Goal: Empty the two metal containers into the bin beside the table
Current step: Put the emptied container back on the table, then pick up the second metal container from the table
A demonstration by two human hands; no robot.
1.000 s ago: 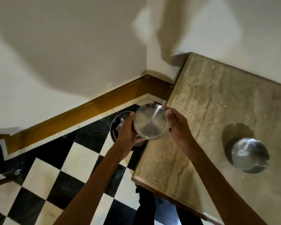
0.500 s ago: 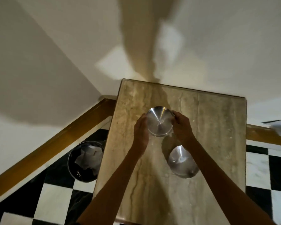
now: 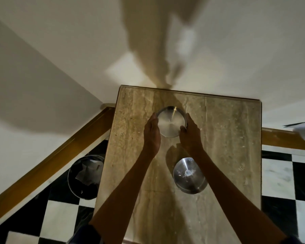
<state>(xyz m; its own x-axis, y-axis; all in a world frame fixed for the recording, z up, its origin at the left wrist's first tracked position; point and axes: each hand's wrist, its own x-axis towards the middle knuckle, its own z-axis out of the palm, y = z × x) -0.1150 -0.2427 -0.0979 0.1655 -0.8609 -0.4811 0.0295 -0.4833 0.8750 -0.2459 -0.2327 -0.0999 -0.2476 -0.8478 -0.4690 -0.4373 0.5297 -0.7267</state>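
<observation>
A second ago both hands held the round shiny metal container over the black round bin on the chequered floor; now the left hand and right hand grip it by its sides over the far part of the beige stone table; the bin now lies at the lower left, beside the table's left edge.

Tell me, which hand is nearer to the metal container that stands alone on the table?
Right. The right hand is just beyond the free container, with its forearm passing beside the rim. The left hand is farther away. Both hold the other container.
</observation>
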